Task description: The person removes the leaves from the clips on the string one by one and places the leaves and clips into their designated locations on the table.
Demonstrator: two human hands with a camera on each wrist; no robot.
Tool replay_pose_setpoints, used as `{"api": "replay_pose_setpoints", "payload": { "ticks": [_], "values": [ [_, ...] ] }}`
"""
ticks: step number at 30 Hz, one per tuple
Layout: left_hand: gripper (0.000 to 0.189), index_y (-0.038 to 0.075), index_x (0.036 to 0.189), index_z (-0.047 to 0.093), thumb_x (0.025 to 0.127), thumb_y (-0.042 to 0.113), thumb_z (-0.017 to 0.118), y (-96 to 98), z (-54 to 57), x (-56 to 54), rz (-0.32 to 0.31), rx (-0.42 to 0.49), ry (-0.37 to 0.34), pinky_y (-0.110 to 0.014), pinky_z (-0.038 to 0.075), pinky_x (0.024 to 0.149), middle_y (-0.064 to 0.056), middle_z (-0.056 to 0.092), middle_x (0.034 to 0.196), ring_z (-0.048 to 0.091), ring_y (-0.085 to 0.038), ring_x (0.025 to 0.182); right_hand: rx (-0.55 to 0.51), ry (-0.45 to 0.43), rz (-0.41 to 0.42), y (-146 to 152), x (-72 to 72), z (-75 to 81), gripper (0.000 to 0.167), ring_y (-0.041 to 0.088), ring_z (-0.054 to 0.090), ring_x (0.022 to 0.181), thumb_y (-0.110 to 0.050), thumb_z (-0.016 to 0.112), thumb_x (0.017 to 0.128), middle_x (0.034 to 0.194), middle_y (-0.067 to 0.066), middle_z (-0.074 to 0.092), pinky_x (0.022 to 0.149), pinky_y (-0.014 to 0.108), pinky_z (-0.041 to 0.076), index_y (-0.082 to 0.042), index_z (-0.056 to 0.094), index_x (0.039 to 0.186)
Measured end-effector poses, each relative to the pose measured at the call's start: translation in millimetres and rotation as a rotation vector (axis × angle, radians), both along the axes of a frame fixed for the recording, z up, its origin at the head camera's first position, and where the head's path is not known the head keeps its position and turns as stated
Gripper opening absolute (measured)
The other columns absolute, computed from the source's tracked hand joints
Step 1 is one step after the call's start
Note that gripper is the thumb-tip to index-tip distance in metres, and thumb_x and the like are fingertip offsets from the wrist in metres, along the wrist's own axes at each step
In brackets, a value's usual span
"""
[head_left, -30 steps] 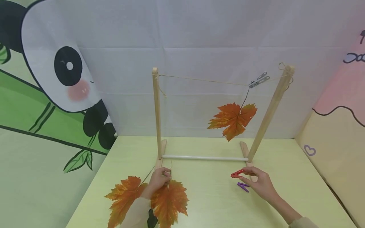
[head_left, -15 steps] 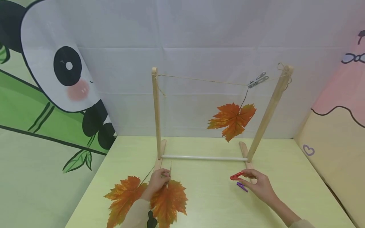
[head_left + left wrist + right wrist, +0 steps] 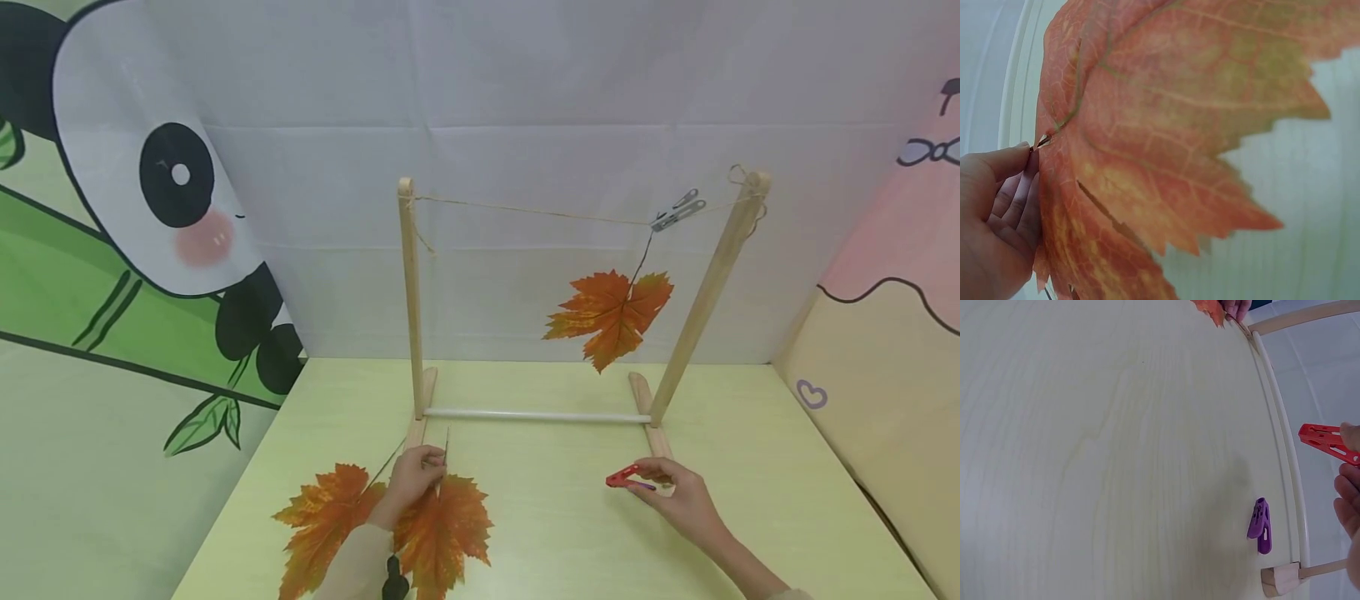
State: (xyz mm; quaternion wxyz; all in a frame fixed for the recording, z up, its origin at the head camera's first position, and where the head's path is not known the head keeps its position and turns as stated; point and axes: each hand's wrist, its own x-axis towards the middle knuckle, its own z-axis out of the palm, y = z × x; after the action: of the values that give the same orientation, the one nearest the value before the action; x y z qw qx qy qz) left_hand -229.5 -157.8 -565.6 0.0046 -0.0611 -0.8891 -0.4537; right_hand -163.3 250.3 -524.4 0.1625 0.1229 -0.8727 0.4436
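My left hand (image 3: 417,475) pinches the thin stem of an orange maple leaf (image 3: 448,529) between thumb and fingers, low over the table. Large in the left wrist view, that leaf (image 3: 1147,125) spreads out from the fingertips. On the other side, my right hand (image 3: 686,504) holds a red clothespin (image 3: 620,477) by its handle end, above the tabletop. A purple clothespin (image 3: 1260,525) lies on the table below it; in the head view the right hand and red clothespin mostly cover it. Left of the held leaf lies a second maple leaf (image 3: 326,517), partly behind the left arm.
A wooden frame with a left post (image 3: 412,308), a right post (image 3: 708,300) and a white crossbar (image 3: 536,415) stands behind the hands. Along its string (image 3: 525,210), near the right post, a grey clothespin (image 3: 677,212) holds a hanging maple leaf (image 3: 613,317).
My right hand has lowered a little with the red clothespin, which now overlaps the purple one in the head view. The left hand and its leaf have hardly moved.
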Motion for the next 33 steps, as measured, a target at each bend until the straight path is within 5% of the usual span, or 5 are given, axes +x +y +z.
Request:
{"api": "replay_pose_setpoints", "payload": {
  "ticks": [25, 33],
  "values": [
    [0.015, -0.001, 0.092, 0.067, 0.077, -0.001, 0.064, -2.7, 6.2, -1.9, 0.0, -0.118, 0.076, -0.032, 0.052, 0.06, -0.008, 0.067, 0.079, 0.064, -0.021, 0.07, -0.002, -0.143, -0.114, 7.8, 16.4, -31.2, 0.025, 0.003, 0.058, 0.071, -0.014, 0.079, 0.068, 0.078, -0.006, 0.067, 0.066, 0.023, 0.05, -0.011, 0.067, 0.089],
    [0.015, -0.003, 0.094, 0.067, 0.079, -0.002, 0.064, -6.7, 20.2, -3.3, 0.007, -0.08, 0.062, -0.032, 0.052, 0.061, -0.009, 0.067, 0.081, 0.064, -0.022, 0.071, 0.009, -0.137, -0.146, 12.0, 23.3, -42.3, 0.028, -0.001, 0.057, 0.071, -0.013, 0.079, 0.066, 0.079, -0.004, 0.068, 0.065, 0.022, 0.05, -0.01, 0.067, 0.091]
  ]
}}
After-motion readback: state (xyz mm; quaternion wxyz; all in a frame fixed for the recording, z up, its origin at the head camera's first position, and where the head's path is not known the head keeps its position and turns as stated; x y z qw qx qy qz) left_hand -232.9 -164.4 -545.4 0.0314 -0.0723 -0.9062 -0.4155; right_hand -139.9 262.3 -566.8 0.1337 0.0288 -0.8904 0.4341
